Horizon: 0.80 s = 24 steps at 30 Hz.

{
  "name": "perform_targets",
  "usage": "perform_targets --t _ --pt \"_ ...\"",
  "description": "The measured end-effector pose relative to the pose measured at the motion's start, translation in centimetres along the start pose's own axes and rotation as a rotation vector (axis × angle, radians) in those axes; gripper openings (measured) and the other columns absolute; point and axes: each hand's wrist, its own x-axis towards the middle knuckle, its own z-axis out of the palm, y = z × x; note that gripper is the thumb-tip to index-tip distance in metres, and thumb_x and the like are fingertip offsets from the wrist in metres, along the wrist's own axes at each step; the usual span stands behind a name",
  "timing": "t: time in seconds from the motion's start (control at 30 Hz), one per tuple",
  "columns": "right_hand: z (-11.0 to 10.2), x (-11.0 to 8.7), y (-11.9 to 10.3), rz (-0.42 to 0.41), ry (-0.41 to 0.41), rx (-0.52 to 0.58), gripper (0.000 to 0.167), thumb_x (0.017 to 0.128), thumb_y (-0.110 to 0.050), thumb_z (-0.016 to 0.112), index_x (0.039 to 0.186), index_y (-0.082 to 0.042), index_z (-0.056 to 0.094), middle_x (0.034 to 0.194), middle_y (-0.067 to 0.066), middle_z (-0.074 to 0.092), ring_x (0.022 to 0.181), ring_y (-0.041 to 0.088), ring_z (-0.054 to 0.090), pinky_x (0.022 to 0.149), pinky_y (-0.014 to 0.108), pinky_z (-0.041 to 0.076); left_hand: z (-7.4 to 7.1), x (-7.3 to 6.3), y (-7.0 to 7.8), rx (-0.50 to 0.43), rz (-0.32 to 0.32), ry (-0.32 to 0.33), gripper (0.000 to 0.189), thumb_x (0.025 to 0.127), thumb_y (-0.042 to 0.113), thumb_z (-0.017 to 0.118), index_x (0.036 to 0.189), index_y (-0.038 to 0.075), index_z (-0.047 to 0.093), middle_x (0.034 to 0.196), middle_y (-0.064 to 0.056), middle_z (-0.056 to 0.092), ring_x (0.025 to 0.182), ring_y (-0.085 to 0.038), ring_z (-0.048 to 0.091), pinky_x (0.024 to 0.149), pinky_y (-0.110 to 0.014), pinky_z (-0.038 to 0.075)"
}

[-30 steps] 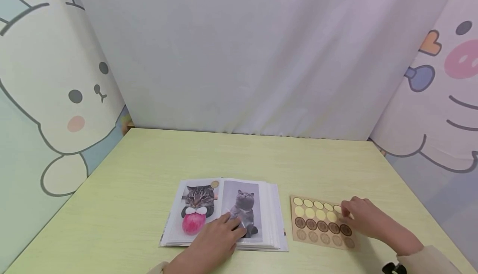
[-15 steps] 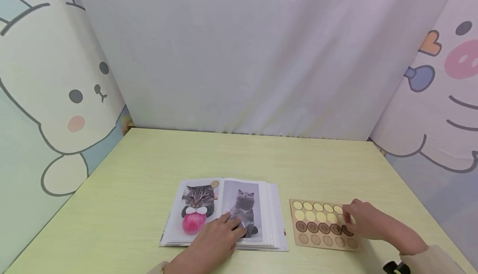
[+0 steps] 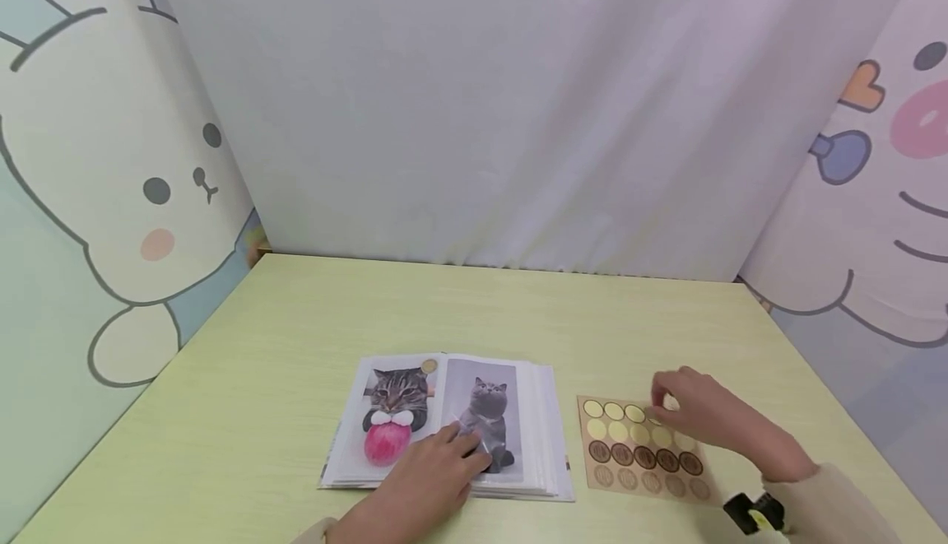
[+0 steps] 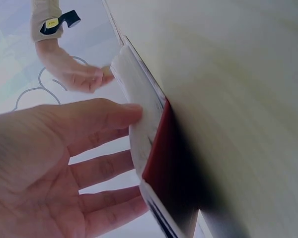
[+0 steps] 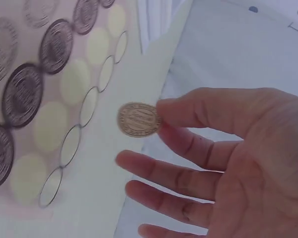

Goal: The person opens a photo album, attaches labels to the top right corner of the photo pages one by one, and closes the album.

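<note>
An open photo album (image 3: 536, 437) lies on the table, showing a tabby cat with a pink ball on one page and a grey cat on the other. My left hand (image 3: 428, 471) rests on its lower part with relaxed fingers; in the left wrist view the thumb touches the page edges. A round sticker (image 3: 429, 366) sits at the tabby page's upper right corner. My right hand (image 3: 707, 414) is above the sticker sheet (image 3: 588, 437), pinching a round tan sticker (image 5: 139, 119) with printed lettering between thumb and index finger.
Rows of yellow, dark brown and tan circles cover the sheet, right of the album. The pale yellow table (image 3: 474, 305) extends to a grey curtain (image 3: 474, 116) behind. Cartoon-print panels stand at both sides. A black wrist strap (image 3: 755, 513) shows at my right sleeve.
My right hand has come up off the sheet's right edge and moved left, with a sticker between its fingers. The sheet has slid slightly toward me. My left hand stays on the album.
</note>
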Motion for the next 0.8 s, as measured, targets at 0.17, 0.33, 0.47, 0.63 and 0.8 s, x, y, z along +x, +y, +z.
perform_targets --t 0.17,0.33,0.47,0.63,0.8 --pt "0.0 3.0 -3.0 -0.080 0.102 0.168 0.016 0.086 -0.026 0.065 0.081 -0.012 0.059 0.080 -0.004 0.058 0.078 0.013 0.050 0.065 0.029 0.042 0.1 0.0 -0.1 0.009 0.002 0.010 0.028 0.081 0.026 0.068 0.109 0.027 0.065 0.119 0.004 0.062 0.108 -0.025 0.059 0.082 -0.033 0.054" --pt "0.9 5.9 -5.2 -0.073 0.140 0.337 0.017 0.087 -0.027 0.064 0.086 -0.010 0.064 0.085 -0.001 0.062 0.085 0.015 0.056 0.077 0.039 0.048 0.2 0.1 -0.1 0.011 0.002 0.011 0.028 0.081 0.026 0.068 0.109 0.027 0.065 0.119 0.004 0.062 0.108 -0.025 0.059 0.083 -0.034 0.054" --pt "2.3 8.3 -6.4 -0.056 0.111 0.486 0.017 0.087 -0.022 0.064 0.091 -0.006 0.067 0.092 0.004 0.065 0.091 0.018 0.058 0.087 0.046 0.047 0.2 0.1 -0.1 0.014 -0.002 0.003 0.029 0.081 0.027 0.068 0.110 0.028 0.065 0.119 0.004 0.062 0.108 -0.025 0.059 0.083 -0.034 0.054" --pt "4.1 10.5 -7.3 0.056 0.043 0.673 0.019 0.086 -0.023 0.065 0.093 -0.006 0.069 0.107 0.008 0.065 0.104 0.023 0.057 0.090 0.044 0.045 0.0 0.1 -0.1 0.008 -0.007 -0.024 0.029 0.082 0.027 0.068 0.111 0.028 0.064 0.120 0.004 0.061 0.109 -0.025 0.059 0.084 -0.034 0.054" --pt "5.4 11.6 -7.8 0.127 0.022 0.756 0.016 0.084 -0.020 0.065 0.090 -0.005 0.071 0.116 0.009 0.063 0.114 0.027 0.053 0.096 0.046 0.041 -0.1 0.2 -0.1 0.002 -0.007 -0.022 0.029 0.082 0.027 0.067 0.111 0.028 0.065 0.119 0.005 0.061 0.109 -0.025 0.059 0.083 -0.034 0.054"
